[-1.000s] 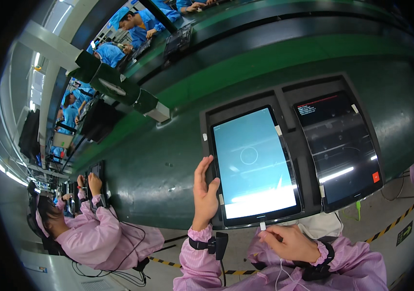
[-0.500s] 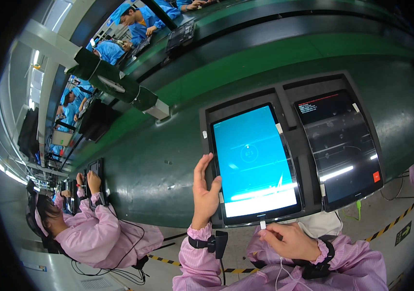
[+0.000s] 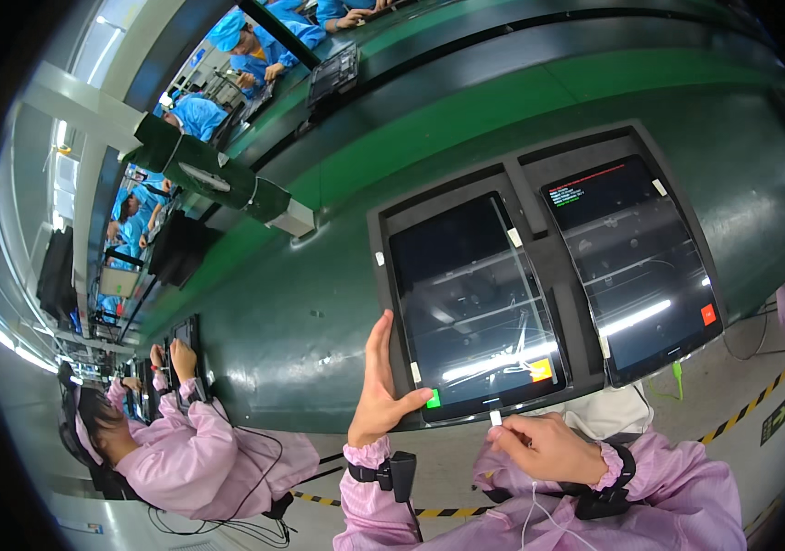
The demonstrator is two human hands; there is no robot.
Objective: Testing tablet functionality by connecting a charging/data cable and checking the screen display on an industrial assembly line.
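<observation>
Two tablets lie side by side in a dark foam tray. The left tablet [image 3: 470, 303] has a dark screen with a green square at its lower left and an orange square at its lower right. My left hand [image 3: 380, 397] is open at its left edge, fingers stretched up and thumb on the green square. At the bottom edge of this tablet, my right hand [image 3: 547, 447] pinches a white cable plug [image 3: 495, 418]; a thin white cable trails down from the hand. The right tablet [image 3: 631, 266] shows small red and white text lines and a red square.
The foam tray [image 3: 528, 197] rests on a green bench [image 3: 291, 321]. A green-wrapped post [image 3: 199, 174] stands at the back left. Another person in pink [image 3: 199, 450] works at the left, and people in blue sit across the bench. A white bag [image 3: 615, 411] hangs below the front edge.
The left tablet's screen has gone from bright blue to dark with green and orange squares. My left hand has shifted down, its thumb now on the green square. My right hand keeps its pinch.
</observation>
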